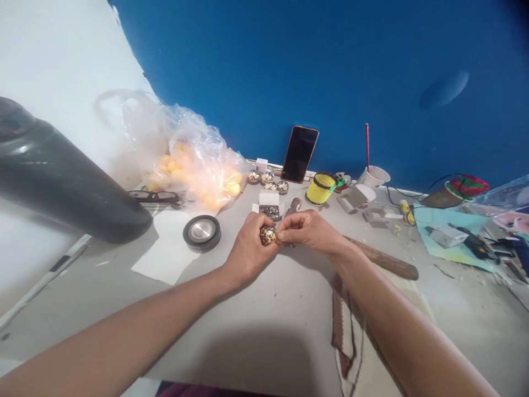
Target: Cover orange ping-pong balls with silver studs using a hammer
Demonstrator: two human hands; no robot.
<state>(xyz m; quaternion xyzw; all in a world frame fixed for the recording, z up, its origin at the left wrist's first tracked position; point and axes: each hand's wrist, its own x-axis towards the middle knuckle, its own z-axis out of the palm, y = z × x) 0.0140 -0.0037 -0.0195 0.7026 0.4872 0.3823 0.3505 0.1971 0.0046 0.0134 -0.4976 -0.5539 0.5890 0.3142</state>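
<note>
My left hand (253,246) is wrapped round a small ball (268,235) dotted with shiny metal pieces over a yellowish surface. At the ball's right side, the thumb and fingers of my right hand (300,229) are pinched together; whatever is between them is too small to make out. Just beyond the ball lies an open small box (269,205) of shiny metal pieces. Several shiny studded balls (266,177) sit farther back near the wall. A hammer's metal head (295,205) shows behind my right hand, its wooden handle (386,259) passing under my right forearm.
A plastic bag of yellow balls (198,165) and a round black-rimmed disc (202,232) are at left. A phone (300,154) leans on the blue wall. Farther right are a yellow container (320,189), a white cup (374,177) and a cloth (372,342). A large dark cylinder (61,176) slants in at far left.
</note>
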